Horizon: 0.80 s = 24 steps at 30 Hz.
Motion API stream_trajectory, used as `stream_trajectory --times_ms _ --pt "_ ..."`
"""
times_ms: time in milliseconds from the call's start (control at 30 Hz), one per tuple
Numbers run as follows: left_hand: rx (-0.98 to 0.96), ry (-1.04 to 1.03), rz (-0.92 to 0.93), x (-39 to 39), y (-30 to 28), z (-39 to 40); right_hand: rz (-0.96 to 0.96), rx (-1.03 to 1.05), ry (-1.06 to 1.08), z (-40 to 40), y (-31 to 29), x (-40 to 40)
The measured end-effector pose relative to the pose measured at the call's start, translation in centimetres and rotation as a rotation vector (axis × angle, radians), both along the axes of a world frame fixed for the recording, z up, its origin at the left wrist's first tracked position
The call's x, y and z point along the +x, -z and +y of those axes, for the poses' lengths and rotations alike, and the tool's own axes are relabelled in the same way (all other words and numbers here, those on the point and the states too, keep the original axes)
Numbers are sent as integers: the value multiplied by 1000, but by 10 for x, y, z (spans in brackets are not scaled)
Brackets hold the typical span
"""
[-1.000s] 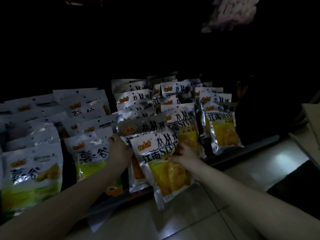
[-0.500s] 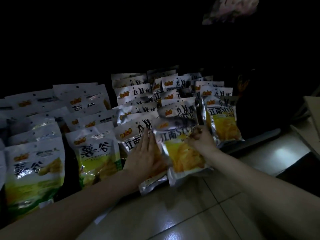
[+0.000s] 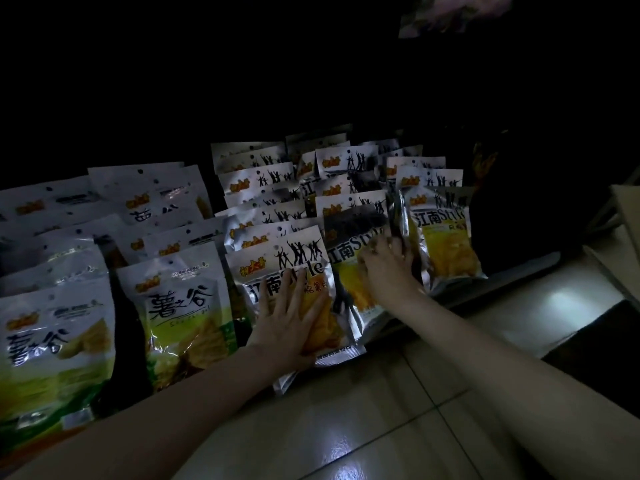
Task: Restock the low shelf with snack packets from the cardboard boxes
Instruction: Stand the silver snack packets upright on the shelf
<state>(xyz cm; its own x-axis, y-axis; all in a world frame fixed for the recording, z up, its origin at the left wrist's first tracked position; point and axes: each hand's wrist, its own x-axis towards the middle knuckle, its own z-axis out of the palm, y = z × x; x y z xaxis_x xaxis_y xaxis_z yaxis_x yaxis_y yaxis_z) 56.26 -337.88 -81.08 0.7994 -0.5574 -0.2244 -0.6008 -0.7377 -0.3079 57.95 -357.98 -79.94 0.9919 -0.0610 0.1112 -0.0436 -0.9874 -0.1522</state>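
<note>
The left hand (image 3: 289,318) lies flat, fingers straight, on the front silver packet (image 3: 294,292), pressing it back so it stands in its row on the low shelf (image 3: 502,282). Just right of that packet, the right hand (image 3: 388,261) rests on the neighbouring packet (image 3: 353,244); whether it grips cannot be told.

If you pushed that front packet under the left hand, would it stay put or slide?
The front packet looks like glossy foil, so probably slippery. It overhangs the shelf edge, so it may tip forward. Puffy and crinkled, it is likely light and crushable under the left hand.
</note>
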Motion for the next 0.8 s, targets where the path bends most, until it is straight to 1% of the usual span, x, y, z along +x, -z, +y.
stream_trajectory --times_ms 33,67,100,133,167,200,333,467,600,700,767,800 --pt "1 1 7 2 0 0 125 -39 -111 -4 -2 -2" --pt "-2 0 17 4 0 0 252 0 -181 -11 -9 -8" --pt "-10 0 28 6 -1 0 385 62 -213 -18 -14 -11" --pt "-21 0 40 8 -2 0 498 73 -231 -27 -18 -14" --pt "-31 0 54 11 -3 0 567 52 -234 -35 -19 -17" --pt "-34 0 69 14 -5 -1 592 32 -225 -41 -18 -20" --pt "-27 5 112 28 -11 -3 488 63 -213 -49 -8 -13" --pt "-11 4 78 37 -11 -7 403 -36 -198 -35 -5 14" --pt "-20 20 23 39 -9 -8 280 -150 -116 -21 -2 30" --pt "-107 148 -114 33 0 -1 186 -186 -86 -19 3 37" --pt "-105 178 -148 30 2 5 204 -154 -121 -22 3 38" --pt "-124 162 -167 31 4 9 236 -148 -156 -25 3 37"
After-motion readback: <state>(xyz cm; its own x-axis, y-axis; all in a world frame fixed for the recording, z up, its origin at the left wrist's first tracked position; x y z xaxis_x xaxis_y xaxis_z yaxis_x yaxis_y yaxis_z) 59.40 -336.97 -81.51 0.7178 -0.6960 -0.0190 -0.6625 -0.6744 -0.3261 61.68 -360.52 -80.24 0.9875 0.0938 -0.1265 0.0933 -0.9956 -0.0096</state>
